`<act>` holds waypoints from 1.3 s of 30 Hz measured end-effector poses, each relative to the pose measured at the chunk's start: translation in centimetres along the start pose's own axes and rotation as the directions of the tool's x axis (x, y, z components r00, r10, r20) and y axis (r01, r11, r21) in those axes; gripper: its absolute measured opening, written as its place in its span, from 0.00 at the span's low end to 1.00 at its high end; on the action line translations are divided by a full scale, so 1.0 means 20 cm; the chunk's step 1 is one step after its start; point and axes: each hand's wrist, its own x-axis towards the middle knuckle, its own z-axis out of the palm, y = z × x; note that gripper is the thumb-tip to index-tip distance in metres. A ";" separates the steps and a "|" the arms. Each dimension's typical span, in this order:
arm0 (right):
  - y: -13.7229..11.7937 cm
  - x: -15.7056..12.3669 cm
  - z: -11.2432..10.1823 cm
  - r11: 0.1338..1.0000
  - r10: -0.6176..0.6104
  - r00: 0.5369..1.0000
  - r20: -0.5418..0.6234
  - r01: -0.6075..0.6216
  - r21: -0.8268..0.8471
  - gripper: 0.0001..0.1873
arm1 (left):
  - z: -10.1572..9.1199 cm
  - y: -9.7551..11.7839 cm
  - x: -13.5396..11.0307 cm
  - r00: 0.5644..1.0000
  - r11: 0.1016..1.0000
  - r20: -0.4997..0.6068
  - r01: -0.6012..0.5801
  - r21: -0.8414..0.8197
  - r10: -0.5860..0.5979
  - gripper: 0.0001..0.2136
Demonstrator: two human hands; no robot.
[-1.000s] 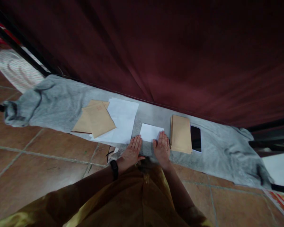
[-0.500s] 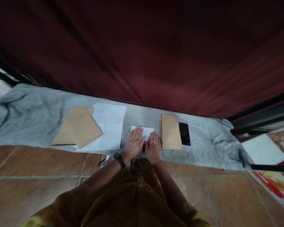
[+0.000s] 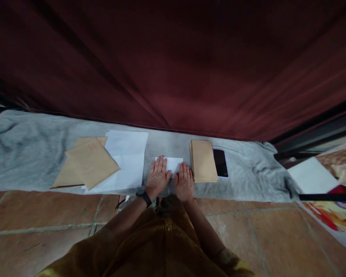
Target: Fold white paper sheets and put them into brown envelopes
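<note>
A small white folded paper (image 3: 174,162) lies flat on the grey cloth in front of me, partly covered by my hands. My left hand (image 3: 157,177) rests palm down over its left side, fingers stretched forward. On its right side lies my right hand (image 3: 184,184), also flat with fingers out. Just right of that hand is a stack of brown envelopes (image 3: 204,161). To the left are white paper sheets (image 3: 129,156), with brown envelopes (image 3: 95,163) overlapping them.
A phone (image 3: 220,162) lies beside the envelope stack. The grey cloth (image 3: 248,169) covers a narrow bench, with a dark red curtain (image 3: 173,77) rising along its far edge. Tiled floor (image 3: 46,215) shows below. A white flat object (image 3: 313,175) is at far right.
My hands have moved apart a little, showing more of the white paper between them. The whole view has shifted slightly.
</note>
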 end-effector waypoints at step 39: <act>0.05 0.00 0.02 0.996 -0.085 0.996 -0.019 0.085 0.012 0.29 | -0.04 -0.03 -0.17 0.986 0.988 -0.060 0.154 0.017 -0.152 0.26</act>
